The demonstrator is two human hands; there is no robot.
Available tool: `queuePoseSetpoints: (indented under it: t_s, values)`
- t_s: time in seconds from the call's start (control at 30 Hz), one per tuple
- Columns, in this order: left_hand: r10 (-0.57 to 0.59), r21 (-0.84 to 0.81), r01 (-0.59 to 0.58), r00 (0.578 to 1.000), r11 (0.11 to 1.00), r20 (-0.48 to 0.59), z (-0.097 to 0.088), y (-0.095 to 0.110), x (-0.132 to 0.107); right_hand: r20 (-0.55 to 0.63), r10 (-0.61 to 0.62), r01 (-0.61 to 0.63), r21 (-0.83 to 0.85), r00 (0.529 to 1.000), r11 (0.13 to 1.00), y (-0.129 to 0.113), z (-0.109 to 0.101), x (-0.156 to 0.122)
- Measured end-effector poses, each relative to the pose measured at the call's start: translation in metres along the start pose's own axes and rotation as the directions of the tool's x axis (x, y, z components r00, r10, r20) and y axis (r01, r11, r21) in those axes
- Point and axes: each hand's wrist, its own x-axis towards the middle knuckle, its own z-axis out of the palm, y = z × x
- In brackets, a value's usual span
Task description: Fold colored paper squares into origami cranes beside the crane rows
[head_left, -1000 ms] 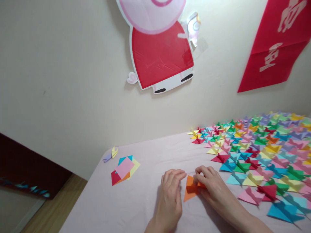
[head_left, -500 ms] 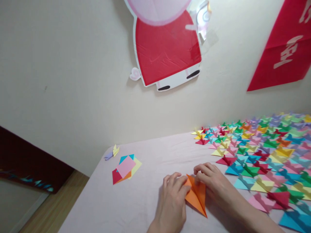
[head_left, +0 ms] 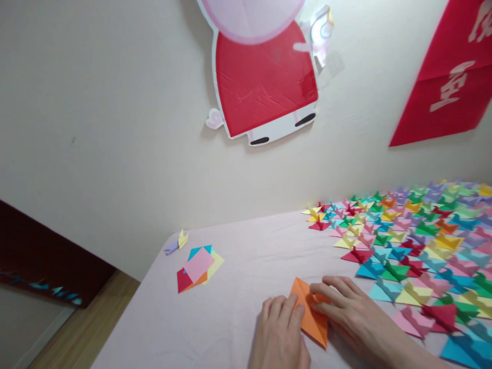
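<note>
1. the pale pink table (head_left: 215,328) carries all the work, loose sheets on its left and finished pieces on its right.
2. the crowd of folded birds (head_left: 413,247) is the done part, i judge: rows in many colours, wings spread.
3. the right hand (head_left: 349,307) lays its fingers over the upper right edge of the orange paper (head_left: 312,323); i cannot tell whether they pinch it, as the thumb is unclear.
4. the left hand (head_left: 279,328) has loosely bent fingers resting on the paper's left side, not closed round it.
5. the pile of sheets (head_left: 199,265), pink on top, looks unfolded, so that folding appears left.
6. the orange paper lies on the table between both hands: a narrow, pointed diamond, creased, seemingly part-folded, with no wings or head showing.
7. a small yellow bird (head_left: 182,239) and a lilac piece (head_left: 171,248) sit together near the far left corner.
</note>
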Motion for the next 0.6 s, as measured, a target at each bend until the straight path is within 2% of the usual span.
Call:
queuePoseSetpoints:
  t_s: [0.1, 0.23, 0.33, 0.43, 0.5, 0.6]
  values:
    - [-0.015, -0.018, 0.015, 1.000, 1.000, -0.005, -0.001, 0.002, 0.001, 0.008, 0.039, -0.039, 0.009, 0.999, 0.999, 0.001, 0.002, -0.001]
    - [-0.056, -0.016, 0.057, 0.998, 0.998, 0.015, -0.002, 0.003, -0.003, 0.116, 0.163, -0.168, 0.038, 0.980, 0.985, 0.002, 0.006, 0.000]
    - [-0.101, 0.042, 0.099, 0.995, 0.994, 0.027, 0.000, 0.002, -0.009, 0.145, 0.331, -0.339, 0.034, 0.932, 0.940, 0.002, 0.012, 0.006]
    - [-0.114, 0.089, 0.110, 0.993, 0.990, 0.041, 0.001, 0.001, -0.012, 0.153, 0.489, -0.496, 0.009, 0.859, 0.868, 0.001, 0.017, 0.013]
    - [-0.131, 0.097, 0.125, 0.989, 0.987, 0.066, 0.001, 0.003, -0.010, 0.163, 0.545, -0.553, 0.002, 0.822, 0.833, -0.001, 0.018, 0.017]
    - [-0.192, 0.090, 0.184, 0.977, 0.979, 0.090, -0.002, 0.010, -0.006, 0.168, 0.581, -0.588, -0.009, 0.796, 0.809, -0.003, 0.019, 0.021]
